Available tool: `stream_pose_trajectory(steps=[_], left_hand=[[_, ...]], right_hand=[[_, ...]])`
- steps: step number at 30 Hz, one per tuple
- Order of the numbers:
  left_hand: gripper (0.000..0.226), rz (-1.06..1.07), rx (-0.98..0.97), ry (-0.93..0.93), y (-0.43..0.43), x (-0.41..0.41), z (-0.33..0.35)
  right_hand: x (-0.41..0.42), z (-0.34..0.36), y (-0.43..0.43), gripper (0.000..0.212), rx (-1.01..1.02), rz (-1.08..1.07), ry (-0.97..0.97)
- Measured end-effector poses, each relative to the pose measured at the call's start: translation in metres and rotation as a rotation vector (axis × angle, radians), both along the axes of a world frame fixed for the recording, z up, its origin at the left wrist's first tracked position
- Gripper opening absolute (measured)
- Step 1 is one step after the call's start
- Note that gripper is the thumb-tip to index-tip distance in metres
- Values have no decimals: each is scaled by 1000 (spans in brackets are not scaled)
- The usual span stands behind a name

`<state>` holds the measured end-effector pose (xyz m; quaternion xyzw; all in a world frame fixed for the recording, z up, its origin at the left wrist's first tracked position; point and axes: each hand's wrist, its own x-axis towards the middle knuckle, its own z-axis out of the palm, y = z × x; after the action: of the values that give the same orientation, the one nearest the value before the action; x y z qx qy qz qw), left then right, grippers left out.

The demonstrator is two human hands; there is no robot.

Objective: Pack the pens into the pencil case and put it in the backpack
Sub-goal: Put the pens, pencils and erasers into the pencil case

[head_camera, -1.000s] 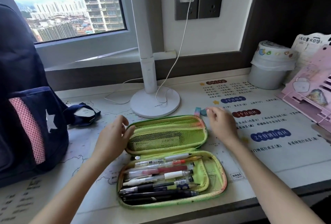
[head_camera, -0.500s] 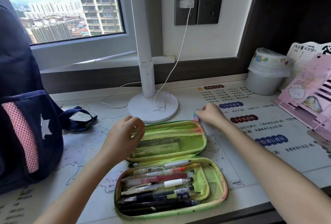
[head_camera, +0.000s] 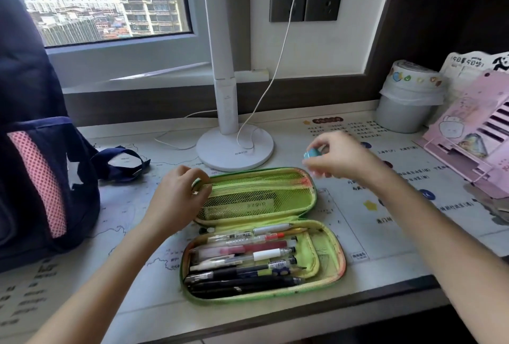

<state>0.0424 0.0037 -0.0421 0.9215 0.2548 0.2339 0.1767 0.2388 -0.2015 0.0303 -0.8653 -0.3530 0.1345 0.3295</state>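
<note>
A green pencil case [head_camera: 327,258] lies open on the desk in front of me. Several pens [head_camera: 242,263] lie side by side in its near half. The far half is a lid with a mesh pocket [head_camera: 256,200]. My left hand [head_camera: 176,200] pinches the top left edge of that mesh pocket. My right hand [head_camera: 338,159] hovers above the lid's right end, holding a small blue and pink eraser [head_camera: 311,154] between its fingertips. A dark blue backpack [head_camera: 35,151] with a pink mesh side pocket stands at the left edge of the desk.
A white desk lamp [head_camera: 234,148] with its cable stands just behind the case. At the back right are a lined grey bin [head_camera: 407,104] and a pink book stand [head_camera: 473,140]. A printed mat [head_camera: 385,219] covers the desk; a backpack strap [head_camera: 124,162] lies left of the lamp.
My right hand picked the small eraser up off the desk behind the case and lifted it. My left hand moved onto the mesh pocket's left edge.
</note>
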Motion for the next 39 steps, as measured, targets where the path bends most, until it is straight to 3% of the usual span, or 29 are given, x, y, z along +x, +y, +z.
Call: stream_pose_trajectory(steps=[3,6,9,15,21,27,29,32,36,39], left_hand=[[35,58,-60,89,7,2,-8],[38,73,-169,101,12,8,-14],[36,84,-245,83,8,14,-13],[33,51,-336,89,5,23,-3],[32,2,-526,77,9,27,1],[18,-79,-685,-140,2,20,18],[14,-97,-634,-237,-5,17,25],[12,-118,-554,-355,-16,14,30],[17,-55,-484,-438,-16,22,29],[19,-24,-567,-506,-9,29,31]], right_hand=[[-60,-4,-40,19,-394,252,-102],[-81,-32,-46,20,-491,221,-287],[-81,-47,-44,23,-448,137,-350],[-92,-37,-52,28,-227,61,-290],[-113,-48,-52,31,-309,114,-467],[-82,-32,-59,25,-83,-23,-513],[-55,-32,-50,45,-100,-91,-569],[-15,-39,-23,63,-136,-30,-385],[19,-41,15,17,-109,42,-359],[25,-31,35,15,-2,-14,-416]])
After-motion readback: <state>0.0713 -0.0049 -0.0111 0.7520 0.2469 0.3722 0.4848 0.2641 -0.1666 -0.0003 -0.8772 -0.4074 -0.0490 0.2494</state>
